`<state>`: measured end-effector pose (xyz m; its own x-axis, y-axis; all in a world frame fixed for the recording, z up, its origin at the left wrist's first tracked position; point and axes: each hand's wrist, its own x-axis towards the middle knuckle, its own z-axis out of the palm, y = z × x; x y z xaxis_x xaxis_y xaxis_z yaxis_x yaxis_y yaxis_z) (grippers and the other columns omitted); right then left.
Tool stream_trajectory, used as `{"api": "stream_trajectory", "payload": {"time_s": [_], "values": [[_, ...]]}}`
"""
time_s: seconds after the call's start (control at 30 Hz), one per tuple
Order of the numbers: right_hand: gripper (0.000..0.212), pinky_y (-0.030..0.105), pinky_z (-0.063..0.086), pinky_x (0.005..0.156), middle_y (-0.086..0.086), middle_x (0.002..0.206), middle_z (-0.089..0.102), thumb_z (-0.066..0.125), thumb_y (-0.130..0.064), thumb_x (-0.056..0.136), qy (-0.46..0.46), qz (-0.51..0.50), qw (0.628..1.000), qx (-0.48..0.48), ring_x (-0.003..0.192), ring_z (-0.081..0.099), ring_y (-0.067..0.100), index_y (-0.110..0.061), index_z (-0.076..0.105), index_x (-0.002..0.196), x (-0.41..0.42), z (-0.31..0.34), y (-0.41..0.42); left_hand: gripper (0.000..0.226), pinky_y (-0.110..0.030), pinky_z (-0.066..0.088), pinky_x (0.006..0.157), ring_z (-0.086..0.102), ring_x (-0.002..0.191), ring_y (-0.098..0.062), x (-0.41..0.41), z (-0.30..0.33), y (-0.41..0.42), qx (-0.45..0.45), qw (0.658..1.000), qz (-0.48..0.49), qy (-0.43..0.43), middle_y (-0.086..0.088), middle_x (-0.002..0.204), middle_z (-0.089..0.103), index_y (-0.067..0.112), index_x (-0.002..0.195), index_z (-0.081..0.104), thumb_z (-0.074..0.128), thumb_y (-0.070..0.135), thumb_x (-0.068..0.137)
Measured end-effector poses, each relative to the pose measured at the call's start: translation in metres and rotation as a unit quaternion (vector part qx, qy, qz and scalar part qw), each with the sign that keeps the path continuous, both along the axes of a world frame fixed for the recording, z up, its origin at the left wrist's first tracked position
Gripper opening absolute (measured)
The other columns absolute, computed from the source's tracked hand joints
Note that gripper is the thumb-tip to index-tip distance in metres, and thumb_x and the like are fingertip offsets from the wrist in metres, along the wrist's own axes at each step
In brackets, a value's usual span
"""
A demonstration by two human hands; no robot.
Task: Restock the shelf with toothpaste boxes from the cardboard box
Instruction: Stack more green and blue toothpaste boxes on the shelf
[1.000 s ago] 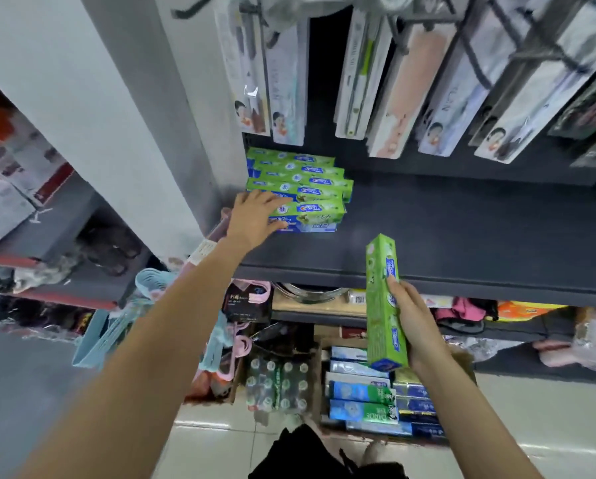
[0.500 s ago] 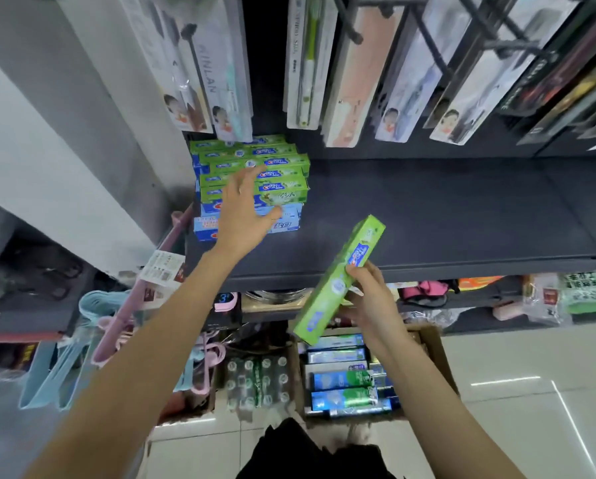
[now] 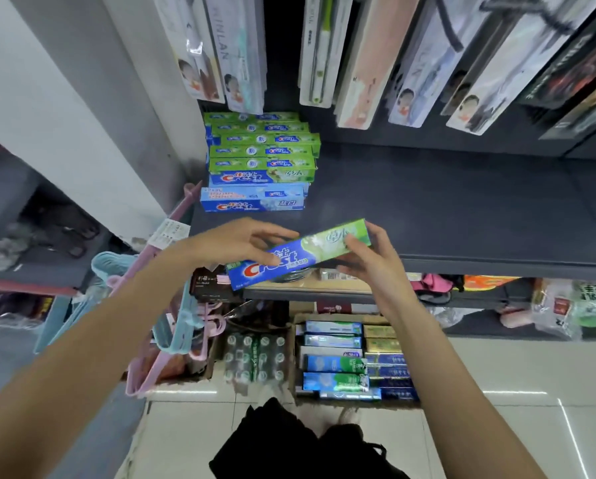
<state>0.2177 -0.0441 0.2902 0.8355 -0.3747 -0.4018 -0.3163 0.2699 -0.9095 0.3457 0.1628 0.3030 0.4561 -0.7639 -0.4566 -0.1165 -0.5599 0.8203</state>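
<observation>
- Toothpaste box (image 3: 298,252), blue and green with a Crest logo, is held lengthwise in front of the shelf (image 3: 462,209), its green end tilted up to the right.
- Left hand (image 3: 236,242) grips the blue end, fingers curled over the top and thumb beneath.
- Right hand (image 3: 369,259) clasps the green end, fingers wrapped round the far edge.
- Stack of toothpaste boxes (image 3: 260,160) sits at the shelf's left end, green ones above, a blue one at the front and bottom.
- Cardboard box (image 3: 351,357) stands on the floor (image 3: 497,375) below the shelf, open, packed with more toothpaste boxes in rows.
- Hanging packs (image 3: 358,63) dangle from hooks above the shelf.
- Pink and blue hangers (image 3: 172,323) cluster low at the left.
</observation>
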Motion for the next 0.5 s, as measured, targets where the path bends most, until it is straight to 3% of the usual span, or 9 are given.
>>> {"api": "stream_trajectory", "payload": {"time_s": [0.07, 0.13, 0.2, 0.27, 0.33, 0.4, 0.5], "values": [[0.030, 0.025, 0.054, 0.073, -0.006, 0.104, 0.063, 0.063, -0.015, 0.090, -0.004, 0.048, 0.996, -0.072, 0.092, 0.064, 0.016, -0.019, 0.049, 0.116, 0.013, -0.001, -0.005, 0.054, -0.016, 0.044, 0.090, 0.055, 0.107, 0.001, 0.016, 0.000, 0.002, 0.028, 0.997, -0.014, -0.071, 0.012, 0.126, 0.056, 0.036, 0.130, 0.049, 0.068, 0.013, 0.085], [0.031, 0.024, 0.052, 0.071, -0.009, 0.098, 0.061, 0.068, -0.014, 0.085, 0.005, 0.083, 0.989, -0.119, 0.092, 0.060, 0.012, -0.018, 0.051, 0.111, 0.040, -0.007, -0.007, 0.056, -0.022, 0.039, 0.097, 0.050, 0.118, -0.007, 0.038, -0.002, 0.005, 0.044, 0.980, -0.016, -0.193, 0.007, 0.132, 0.054, 0.031, 0.133, 0.049, 0.068, 0.010, 0.085], [0.031, 0.027, 0.051, 0.072, -0.006, 0.099, 0.061, 0.071, -0.013, 0.082, 0.008, 0.095, 0.982, -0.164, 0.094, 0.058, 0.015, -0.020, 0.055, 0.107, 0.076, -0.019, -0.005, 0.054, -0.029, 0.039, 0.097, 0.050, 0.123, -0.016, 0.062, -0.008, 0.010, 0.075, 0.945, -0.003, -0.318, 0.004, 0.136, 0.054, 0.031, 0.133, 0.050, 0.068, 0.013, 0.085], [0.035, 0.034, 0.050, 0.086, 0.001, 0.107, 0.062, 0.073, -0.016, 0.079, 0.002, 0.083, 0.972, -0.221, 0.103, 0.057, 0.020, -0.023, 0.058, 0.110, 0.112, -0.032, -0.001, 0.054, -0.037, 0.044, 0.094, 0.052, 0.121, -0.022, 0.082, -0.019, 0.015, 0.109, 0.907, 0.036, -0.406, 0.004, 0.135, 0.054, 0.034, 0.132, 0.050, 0.068, 0.016, 0.084], [0.043, 0.025, 0.041, 0.093, 0.009, 0.111, 0.058, 0.069, -0.016, 0.082, 0.011, 0.095, 0.949, -0.301, 0.108, 0.053, 0.022, -0.021, 0.055, 0.122, 0.143, -0.040, 0.003, 0.053, -0.045, 0.050, 0.088, 0.055, 0.115, -0.029, 0.094, -0.031, 0.018, 0.107, 0.864, 0.062, -0.488, -0.001, 0.128, 0.060, 0.030, 0.128, 0.055, 0.070, 0.013, 0.080], [0.049, 0.022, 0.037, 0.088, 0.015, 0.118, 0.055, 0.065, -0.014, 0.086, 0.034, 0.142, 0.921, -0.361, 0.109, 0.053, 0.026, -0.017, 0.047, 0.132, 0.162, -0.044, 0.005, 0.048, -0.049, 0.053, 0.080, 0.058, 0.105, -0.034, 0.099, -0.051, 0.018, 0.091, 0.823, 0.078, -0.555, -0.006, 0.115, 0.065, 0.022, 0.116, 0.065, 0.073, 0.004, 0.072], [0.053, 0.032, 0.044, 0.091, 0.017, 0.121, 0.056, 0.061, -0.008, 0.088, 0.052, 0.149, 0.920, -0.360, 0.107, 0.057, 0.030, -0.015, 0.039, 0.136, 0.167, -0.044, 0.005, 0.044, -0.048, 0.052, 0.073, 0.059, 0.099, -0.036, 0.094, -0.070, 0.008, 0.085, 0.794, 0.130, -0.587, -0.009, 0.107, 0.066, 0.016, 0.109, 0.069, 0.071, -0.003, 0.069]]}}
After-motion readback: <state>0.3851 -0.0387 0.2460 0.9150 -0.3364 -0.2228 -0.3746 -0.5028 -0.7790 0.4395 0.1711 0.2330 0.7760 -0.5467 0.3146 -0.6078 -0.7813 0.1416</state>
